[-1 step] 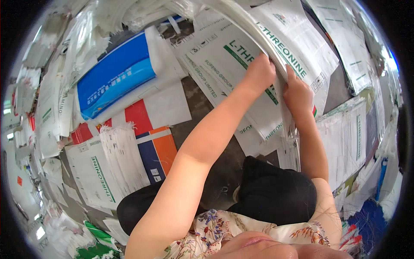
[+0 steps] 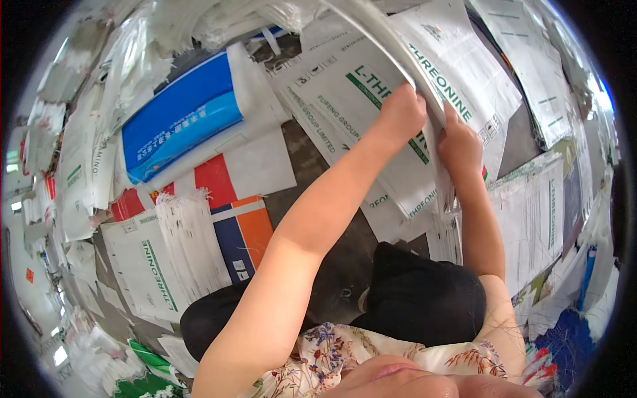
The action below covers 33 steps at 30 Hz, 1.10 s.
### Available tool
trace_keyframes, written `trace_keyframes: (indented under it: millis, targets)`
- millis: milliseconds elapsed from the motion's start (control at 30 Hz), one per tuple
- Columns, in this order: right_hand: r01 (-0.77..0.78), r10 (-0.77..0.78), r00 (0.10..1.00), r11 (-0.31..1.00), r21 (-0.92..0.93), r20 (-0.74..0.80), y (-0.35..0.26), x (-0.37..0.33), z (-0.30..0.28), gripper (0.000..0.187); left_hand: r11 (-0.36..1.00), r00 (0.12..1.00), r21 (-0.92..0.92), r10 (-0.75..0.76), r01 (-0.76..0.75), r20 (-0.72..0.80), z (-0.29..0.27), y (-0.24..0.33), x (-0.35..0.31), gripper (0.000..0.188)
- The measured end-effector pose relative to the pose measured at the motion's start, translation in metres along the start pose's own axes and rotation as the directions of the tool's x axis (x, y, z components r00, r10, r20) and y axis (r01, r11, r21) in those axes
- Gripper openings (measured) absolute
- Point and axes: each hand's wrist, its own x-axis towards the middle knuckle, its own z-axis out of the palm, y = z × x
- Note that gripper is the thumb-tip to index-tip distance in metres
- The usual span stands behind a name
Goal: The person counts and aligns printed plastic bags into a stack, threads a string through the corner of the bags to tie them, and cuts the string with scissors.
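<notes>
A white woven plastic sack [image 2: 443, 73] with green print stands folded up along a raised edge in front of me. My left hand [image 2: 402, 111] is closed on the left side of that edge. My right hand [image 2: 460, 144] grips the same edge just to the right and nearer to me, index finger lying along it. Beneath and to the left of my hands lie more flat white sacks [image 2: 325, 109] with green print, overlapping in a pile. My fingertips are partly hidden by the fold.
A blue-and-white sack [image 2: 182, 123] lies at the left, over a red-striped one [image 2: 212, 174]. Nearer are a bundle of white sacks [image 2: 142, 265] and a navy-and-orange sack [image 2: 242, 235]. Another white stack [image 2: 524, 219] lies right of my right forearm. Heaped sacks surround me.
The raised fold covers slightly more of the print on the sack beyond it. Both hands keep their hold in nearly the same place.
</notes>
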Motion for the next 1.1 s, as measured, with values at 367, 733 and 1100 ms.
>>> trace_keyframes:
  millis: [367, 733, 1100]
  targets:
    - [-0.011, -0.012, 0.997, 0.961, 0.276, 0.08, 0.018, -0.007, 0.067, 0.045, 0.977, 0.944, -0.127, 0.126, -0.171, -0.304, -0.305, 0.135, -0.016, 0.029]
    - [0.273, -0.234, 0.911, 0.959, -0.072, 0.34, -0.053, -0.042, 0.118, 0.059, 0.283, 0.484, -0.417, 0.233, -0.864, -0.843, -0.756, 0.23, -0.198, 0.024]
    - [0.385, -0.297, 0.725, 0.923, -0.008, 0.622, -0.07, -0.039, 0.113, 0.064, 0.94, 0.042, 0.337, 0.339, -0.047, -0.94, -0.714, 0.235, -0.406, 0.038]
